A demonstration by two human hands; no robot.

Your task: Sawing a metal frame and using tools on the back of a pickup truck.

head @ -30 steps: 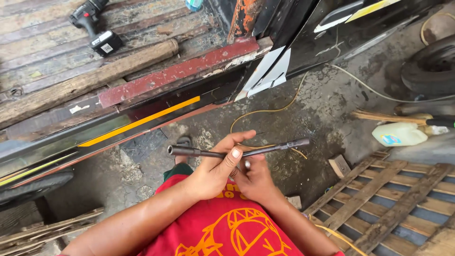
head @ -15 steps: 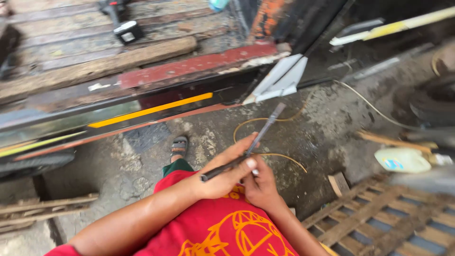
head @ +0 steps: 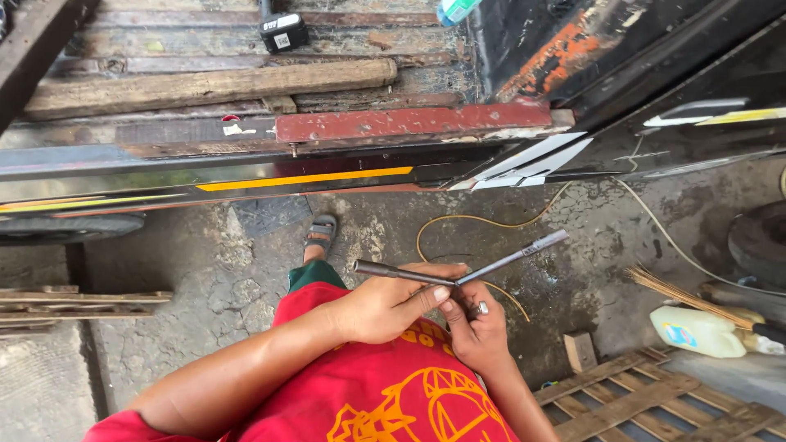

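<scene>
- Truck bed, one, across the top of view, with worn planks and one loose timber beam lying along it.
- Concrete floor, cracked and stained; one yellow cable loops over it.
- Wooden pallet, one, lower right corner.
- Plastic jug, one, pale, lying on its side near the pallet.
- Cordless drill, one, on the truck bed planks.
- Sandalled foot, one visible, on the floor.
- Metal rods, two: dark rod and grey rod, meeting in a shallow V above the lap.
- Left hand, fingers closed round the dark rod.
- Right hand, pinching the grey rod's lower end.
</scene>
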